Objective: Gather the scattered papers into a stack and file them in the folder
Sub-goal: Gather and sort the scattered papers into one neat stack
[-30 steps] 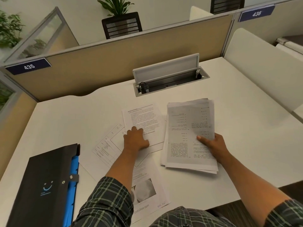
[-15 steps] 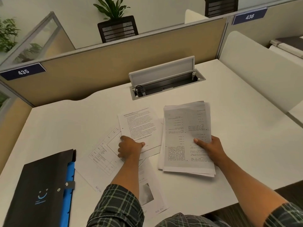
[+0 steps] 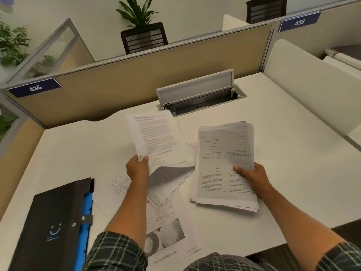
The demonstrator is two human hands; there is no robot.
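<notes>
Pinching the lower left corner of a printed sheet [image 3: 156, 139], our left hand [image 3: 136, 169] held it tilted up off the tabletop [image 3: 293, 173] — its far end lifted above two more loose pages [image 3: 168, 218] lying flat beneath. Our right hand [image 3: 250, 176] gripped the gathered stack [image 3: 222, 165] at its right edge, thumb on top, fingers hidden beneath. At far left lay the black folder [image 3: 52, 227] — closed, well apart from both hands.

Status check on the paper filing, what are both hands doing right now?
Left hand pinches a text sheet, lifted. Right hand holds the stack. Two sheets loose on desk. Folder shut, untouched.
</notes>
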